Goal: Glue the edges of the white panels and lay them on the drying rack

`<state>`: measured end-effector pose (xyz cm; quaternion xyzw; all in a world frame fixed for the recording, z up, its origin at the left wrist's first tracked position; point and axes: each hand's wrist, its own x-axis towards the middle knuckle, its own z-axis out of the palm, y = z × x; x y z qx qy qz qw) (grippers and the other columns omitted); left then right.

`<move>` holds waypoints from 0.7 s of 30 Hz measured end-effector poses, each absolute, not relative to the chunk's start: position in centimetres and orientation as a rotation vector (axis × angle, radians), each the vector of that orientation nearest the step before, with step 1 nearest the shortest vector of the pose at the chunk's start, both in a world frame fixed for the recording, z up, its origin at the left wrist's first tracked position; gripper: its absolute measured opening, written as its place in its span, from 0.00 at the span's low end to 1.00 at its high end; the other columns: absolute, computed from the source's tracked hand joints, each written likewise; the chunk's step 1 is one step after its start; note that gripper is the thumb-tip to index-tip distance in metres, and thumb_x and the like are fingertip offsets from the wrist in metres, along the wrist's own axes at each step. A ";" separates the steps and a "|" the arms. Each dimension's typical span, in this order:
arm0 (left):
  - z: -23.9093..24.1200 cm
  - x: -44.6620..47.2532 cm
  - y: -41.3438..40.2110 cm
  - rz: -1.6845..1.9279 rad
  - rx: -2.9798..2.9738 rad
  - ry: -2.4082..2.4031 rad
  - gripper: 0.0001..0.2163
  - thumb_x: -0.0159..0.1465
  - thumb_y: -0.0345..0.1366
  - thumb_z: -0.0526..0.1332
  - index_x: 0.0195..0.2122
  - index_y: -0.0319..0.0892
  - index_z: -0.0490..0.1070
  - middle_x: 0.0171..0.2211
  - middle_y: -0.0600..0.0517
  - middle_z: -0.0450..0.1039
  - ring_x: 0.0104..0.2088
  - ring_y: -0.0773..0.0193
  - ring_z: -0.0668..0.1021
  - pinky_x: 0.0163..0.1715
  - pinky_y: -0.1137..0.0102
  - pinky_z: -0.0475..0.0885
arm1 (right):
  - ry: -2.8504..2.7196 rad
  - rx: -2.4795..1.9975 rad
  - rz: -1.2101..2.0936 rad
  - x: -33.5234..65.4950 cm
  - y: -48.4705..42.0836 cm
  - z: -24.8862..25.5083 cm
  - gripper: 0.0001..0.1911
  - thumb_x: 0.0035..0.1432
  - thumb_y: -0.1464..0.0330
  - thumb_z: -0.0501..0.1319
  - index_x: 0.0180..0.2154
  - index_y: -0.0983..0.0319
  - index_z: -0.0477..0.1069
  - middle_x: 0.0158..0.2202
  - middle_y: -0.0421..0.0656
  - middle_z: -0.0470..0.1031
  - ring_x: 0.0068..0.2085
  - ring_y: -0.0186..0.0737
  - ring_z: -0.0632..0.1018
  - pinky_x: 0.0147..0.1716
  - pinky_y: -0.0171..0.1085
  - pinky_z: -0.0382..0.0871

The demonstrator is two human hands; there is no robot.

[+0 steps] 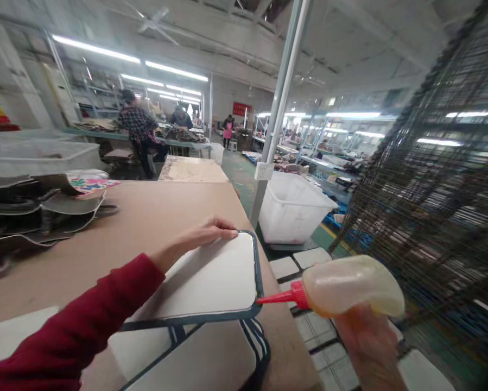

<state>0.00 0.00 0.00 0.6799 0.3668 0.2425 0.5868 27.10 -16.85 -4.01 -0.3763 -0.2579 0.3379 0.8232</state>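
My left hand (217, 231), in a dark red sleeve, pinches the far edge of a white rounded panel (215, 277) with a dark blue rim. This panel lies tilted on top of similar ones (203, 355) at the near side of the table. In my right hand (368, 336) is a translucent squeeze bottle (353, 282) holding yellowish liquid, lying nearly level. Its red nozzle (278, 297) points left, with the tip at the panel's near right corner. My right fingers are partly hidden behind and beneath the bottle.
Curved dark pieces (44, 212) are piled on the left of the brown table (166, 206). A metal post (274, 108) and a white bin (295, 209) stand beyond its right edge. Several white panels (315, 258) lie lower right, near a wire rack (431, 163). People work farther back.
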 end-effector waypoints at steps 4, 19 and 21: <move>-0.2 -0.3 0.2 0.639 1.557 0.883 0.15 0.51 0.47 0.68 0.24 0.38 0.74 0.20 0.54 0.72 0.20 0.67 0.70 0.18 0.75 0.60 | -0.657 -0.752 0.591 27.5 -17.0 -4.3 0.24 0.30 0.59 0.76 0.34 0.55 0.77 0.31 0.42 0.81 0.37 0.48 0.81 0.24 0.36 0.78; -1.5 0.2 0.5 0.879 1.158 0.992 0.22 0.36 0.47 0.75 0.27 0.38 0.76 0.22 0.50 0.78 0.20 0.64 0.75 0.18 0.73 0.68 | -0.703 -0.663 0.372 26.4 -16.6 -3.9 0.15 0.42 0.64 0.74 0.35 0.57 0.76 0.31 0.39 0.80 0.36 0.40 0.80 0.32 0.33 0.77; -1.6 0.4 0.4 0.901 1.129 0.996 0.22 0.35 0.47 0.76 0.27 0.38 0.76 0.21 0.50 0.77 0.19 0.65 0.75 0.17 0.74 0.68 | -0.696 -0.653 0.359 26.5 -16.3 -3.8 0.16 0.41 0.65 0.74 0.34 0.58 0.76 0.32 0.40 0.80 0.40 0.41 0.80 0.31 0.32 0.76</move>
